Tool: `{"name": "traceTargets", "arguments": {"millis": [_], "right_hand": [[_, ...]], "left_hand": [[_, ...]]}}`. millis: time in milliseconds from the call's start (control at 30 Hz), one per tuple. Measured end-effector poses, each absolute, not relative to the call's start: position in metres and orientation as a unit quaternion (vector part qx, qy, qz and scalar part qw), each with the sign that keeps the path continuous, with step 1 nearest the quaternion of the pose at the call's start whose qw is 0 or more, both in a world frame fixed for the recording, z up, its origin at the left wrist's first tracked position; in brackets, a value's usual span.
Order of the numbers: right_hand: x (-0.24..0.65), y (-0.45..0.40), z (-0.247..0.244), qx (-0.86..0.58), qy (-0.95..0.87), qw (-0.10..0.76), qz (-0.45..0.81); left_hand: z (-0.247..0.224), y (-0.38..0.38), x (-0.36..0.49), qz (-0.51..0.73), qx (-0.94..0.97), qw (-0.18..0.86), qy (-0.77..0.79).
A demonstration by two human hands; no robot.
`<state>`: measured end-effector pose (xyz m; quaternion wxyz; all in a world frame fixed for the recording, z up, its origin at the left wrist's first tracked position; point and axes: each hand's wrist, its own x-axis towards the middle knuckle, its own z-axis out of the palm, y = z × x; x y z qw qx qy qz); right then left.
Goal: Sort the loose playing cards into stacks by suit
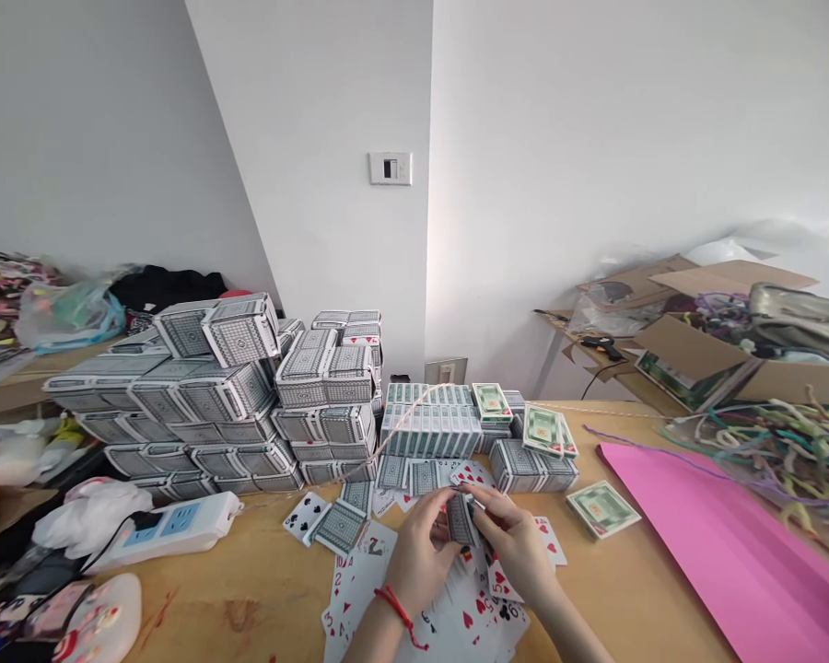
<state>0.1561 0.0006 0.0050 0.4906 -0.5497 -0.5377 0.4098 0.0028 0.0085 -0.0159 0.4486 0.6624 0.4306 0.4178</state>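
Note:
Between my two hands is a small stack of playing cards (460, 521) with grey patterned backs, held above the table. My left hand (425, 539) wraps its fingers round the stack's left side; a red string is tied at that wrist. On the right side, the fingers of my right hand (507, 534) close on the same cards. Beneath both hands lie loose playing cards (359, 589), many face up, with hearts and clubs showing. A few more face-down cards (342, 527) rest to the left. My fingers hide part of the held stack.
Wrapped bundles of cards (172, 401) are piled at the back left. A row of card boxes (431, 419) stands at the back, and a green card box (602, 508) lies right. A pink sheet (718, 552) covers the right edge; a white power strip (169, 534) lies left.

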Motion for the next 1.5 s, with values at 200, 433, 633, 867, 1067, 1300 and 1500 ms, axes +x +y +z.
{"name": "traceTargets", "arguments": {"millis": [200, 433, 633, 867, 1067, 1300, 1500], "right_hand": [[0.152, -0.002, 0.0, -0.587, -0.508, 0.488, 0.399], [0.154, 0.0, 0.004, -0.57, -0.493, 0.467, 0.462], [0.159, -0.001, 0.012, -0.587, -0.541, 0.385, 0.463], [0.156, -0.003, 0.011, -0.645, -0.586, 0.363, 0.329], [0.151, -0.005, 0.002, -0.579, -0.598, 0.382, 0.4], [0.148, -0.008, -0.002, -0.585, -0.619, 0.397, 0.342], [0.145, -0.008, -0.012, -0.585, -0.605, 0.391, 0.373]], "left_hand": [[-0.016, 0.005, 0.003, 0.402, 0.702, 0.391, 0.438], [-0.01, 0.006, 0.003, 0.413, 0.702, 0.378, 0.44], [-0.01, 0.006, 0.003, 0.405, 0.694, 0.383, 0.455], [-0.012, 0.004, 0.004, 0.401, 0.714, 0.369, 0.439], [-0.011, 0.007, 0.002, 0.416, 0.71, 0.35, 0.448], [-0.016, 0.009, 0.003, 0.418, 0.718, 0.334, 0.444], [-0.018, 0.006, 0.004, 0.399, 0.719, 0.329, 0.465]]}}
